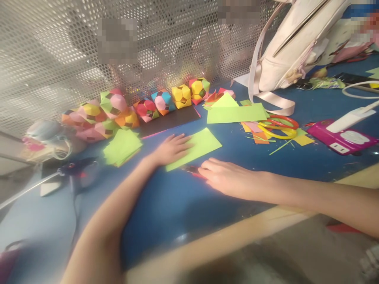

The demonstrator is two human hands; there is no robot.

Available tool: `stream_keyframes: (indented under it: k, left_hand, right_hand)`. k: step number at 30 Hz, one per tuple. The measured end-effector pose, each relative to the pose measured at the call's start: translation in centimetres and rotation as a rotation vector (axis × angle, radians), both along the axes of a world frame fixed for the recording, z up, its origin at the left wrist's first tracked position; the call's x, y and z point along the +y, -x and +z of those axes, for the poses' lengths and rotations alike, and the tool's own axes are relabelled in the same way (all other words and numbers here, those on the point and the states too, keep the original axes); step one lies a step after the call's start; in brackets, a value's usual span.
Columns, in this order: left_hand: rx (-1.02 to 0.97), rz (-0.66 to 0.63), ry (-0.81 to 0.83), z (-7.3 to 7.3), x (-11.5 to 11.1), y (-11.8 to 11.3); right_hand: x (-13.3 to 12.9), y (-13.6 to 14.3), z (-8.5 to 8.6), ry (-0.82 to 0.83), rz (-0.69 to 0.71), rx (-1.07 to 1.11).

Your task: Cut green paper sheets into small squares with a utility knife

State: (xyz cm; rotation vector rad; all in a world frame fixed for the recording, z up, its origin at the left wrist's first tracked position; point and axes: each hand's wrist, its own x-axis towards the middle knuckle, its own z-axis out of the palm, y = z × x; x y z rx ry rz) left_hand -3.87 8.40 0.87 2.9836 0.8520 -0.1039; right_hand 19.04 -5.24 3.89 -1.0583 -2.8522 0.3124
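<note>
My left hand (173, 150) lies flat on the left part of a lime-green paper sheet (204, 145), its fingers spread. Just below the sheet's lower edge, my right hand (226, 175) is closed around a slim red tool with a thin greyish tip (194, 170). Most of that tool is hidden in the fingers, and its tip points left toward the paper. To the left of my left hand sits a stack of lime-green paper squares (121, 148). Beyond the sheet lies a long green paper strip (237, 113).
Several colourful folded-paper balls (181, 96) line the mesh panel (166, 43). Yellow-and-red-handled scissors (278, 130) lie among paper scraps at right, near a purple power strip (345, 138). A pale bag (284, 51) stands behind. A dark glue gun (77, 169) with a cable is at left.
</note>
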Motion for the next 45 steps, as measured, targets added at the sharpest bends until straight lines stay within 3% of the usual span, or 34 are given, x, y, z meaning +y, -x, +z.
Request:
stream_keyframes:
  k: [45]
  left_hand:
    - [-0.027,-0.003,0.011,-0.5,0.1,-0.1]
  right_hand:
    - [0.5,1.8,-0.2,-0.024,0.105,-0.007]
